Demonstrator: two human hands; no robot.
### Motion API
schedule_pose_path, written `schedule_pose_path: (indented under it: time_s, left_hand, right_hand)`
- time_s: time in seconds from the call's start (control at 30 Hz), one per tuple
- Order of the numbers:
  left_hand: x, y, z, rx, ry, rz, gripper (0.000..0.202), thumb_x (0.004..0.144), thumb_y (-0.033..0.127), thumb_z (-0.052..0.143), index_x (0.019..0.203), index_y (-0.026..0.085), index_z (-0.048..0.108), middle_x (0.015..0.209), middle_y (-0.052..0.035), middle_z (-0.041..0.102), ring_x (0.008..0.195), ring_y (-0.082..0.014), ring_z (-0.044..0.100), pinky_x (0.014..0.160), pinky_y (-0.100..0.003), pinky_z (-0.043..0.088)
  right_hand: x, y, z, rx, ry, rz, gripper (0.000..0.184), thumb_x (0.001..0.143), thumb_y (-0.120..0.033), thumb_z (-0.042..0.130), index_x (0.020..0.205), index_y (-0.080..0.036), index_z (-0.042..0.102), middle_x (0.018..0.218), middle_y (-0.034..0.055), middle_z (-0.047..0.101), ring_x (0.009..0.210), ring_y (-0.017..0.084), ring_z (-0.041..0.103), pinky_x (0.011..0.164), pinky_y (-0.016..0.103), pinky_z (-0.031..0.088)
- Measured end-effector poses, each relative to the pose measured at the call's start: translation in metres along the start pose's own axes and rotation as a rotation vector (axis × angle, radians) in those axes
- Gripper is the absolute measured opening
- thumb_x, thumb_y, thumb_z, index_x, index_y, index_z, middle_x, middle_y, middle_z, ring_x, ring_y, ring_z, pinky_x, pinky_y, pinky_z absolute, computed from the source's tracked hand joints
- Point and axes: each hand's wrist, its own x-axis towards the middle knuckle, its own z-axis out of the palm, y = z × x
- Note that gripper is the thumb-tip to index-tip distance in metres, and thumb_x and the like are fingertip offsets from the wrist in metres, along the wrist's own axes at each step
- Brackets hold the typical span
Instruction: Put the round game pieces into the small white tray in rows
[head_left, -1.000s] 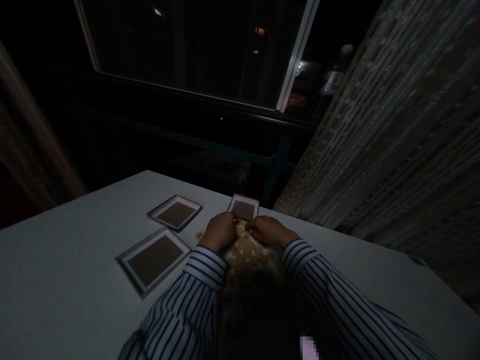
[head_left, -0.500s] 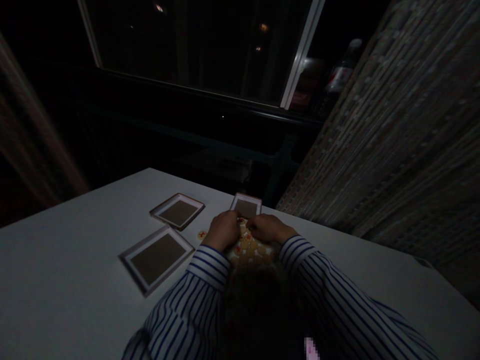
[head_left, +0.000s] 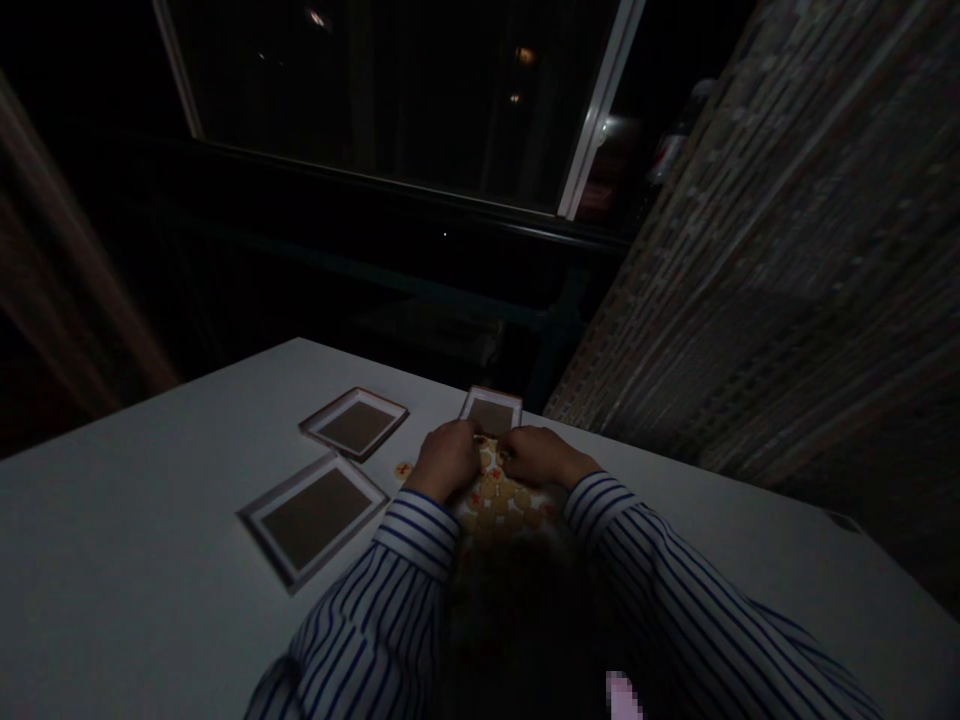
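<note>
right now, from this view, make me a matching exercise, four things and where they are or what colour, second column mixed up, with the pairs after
Things
1. group of discs
2. lone disc
3. table
4. bottle

Places and colours
A. white
B. beside the curtain
C. left of the left hand
D. between the striped sleeves

Pairs: 1-D, 2-C, 3-A, 4-B

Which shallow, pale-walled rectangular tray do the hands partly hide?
The rightmost tray, just beyond left hand and right hand; neither covers the back-left tray or front-left tray.
</note>
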Motion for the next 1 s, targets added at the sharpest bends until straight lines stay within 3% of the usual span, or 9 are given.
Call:
schedule_pose_path:
  time_s: [0.3, 0.43, 0.67, 0.83, 1.0]
  left_hand:
    - [0.001, 0.008, 0.003, -0.093, 0.089, 0.045, 0.033, 0.08, 0.018, 0.039, 0.107, 0.016, 0.059, 0.104, -0.0117, 0.065, 0.099, -0.0198, 0.058, 0.084, -0.027, 0.041]
    - [0.001, 0.013, 0.006, -0.169, 0.075, 0.061, 0.03, 0.08, 0.02, 0.042, 0.102, 0.017, 0.061, 0.102, -0.0109, 0.065, 0.098, -0.0196, 0.058, 0.084, -0.027, 0.041]
    - [0.005, 0.028, 0.013, -0.596, -0.038, 0.191, 0.031, 0.079, 0.027, 0.043, 0.097, 0.011, 0.063, 0.098, -0.0093, 0.066, 0.092, -0.0181, 0.059, 0.083, -0.027, 0.042]
    - [0.001, 0.043, 0.014, -0.853, -0.179, 0.189, 0.029, 0.076, 0.032, 0.048, 0.086, 0.01, 0.064, 0.079, -0.0046, 0.067, 0.074, -0.0156, 0.059, 0.07, -0.026, 0.044]
    - [-0.003, 0.055, 0.011, -1.002, -0.231, 0.175, 0.027, 0.073, 0.031, 0.054, 0.087, 0.011, 0.066, 0.075, -0.0041, 0.067, 0.073, -0.0146, 0.059, 0.071, -0.027, 0.044]
  right_hand:
    - [-0.02, 0.01, -0.011, 0.069, 0.158, -0.025, 0.031, 0.075, -0.032, 0.049, 0.102, -0.018, 0.057, 0.098, 0.0081, 0.062, 0.086, 0.018, 0.056, 0.067, 0.024, 0.035]
    - [-0.033, 0.012, -0.017, 0.101, 0.204, -0.029, 0.027, 0.077, -0.032, 0.048, 0.097, -0.017, 0.058, 0.093, 0.0071, 0.063, 0.08, 0.017, 0.057, 0.063, 0.023, 0.035]
    - [-0.062, 0.01, -0.027, 0.206, 0.339, -0.001, 0.026, 0.077, -0.026, 0.051, 0.1, -0.016, 0.057, 0.09, 0.0058, 0.063, 0.081, 0.016, 0.057, 0.068, 0.024, 0.036]
    - [-0.083, 0.009, -0.026, 0.252, 0.466, -0.009, 0.025, 0.078, -0.026, 0.051, 0.099, -0.015, 0.058, 0.09, 0.0067, 0.063, 0.084, 0.016, 0.056, 0.073, 0.026, 0.037]
    - [-0.101, 0.009, -0.021, 0.283, 0.568, 0.019, 0.027, 0.08, -0.031, 0.053, 0.101, -0.016, 0.058, 0.092, 0.0067, 0.062, 0.088, 0.018, 0.055, 0.078, 0.03, 0.038]
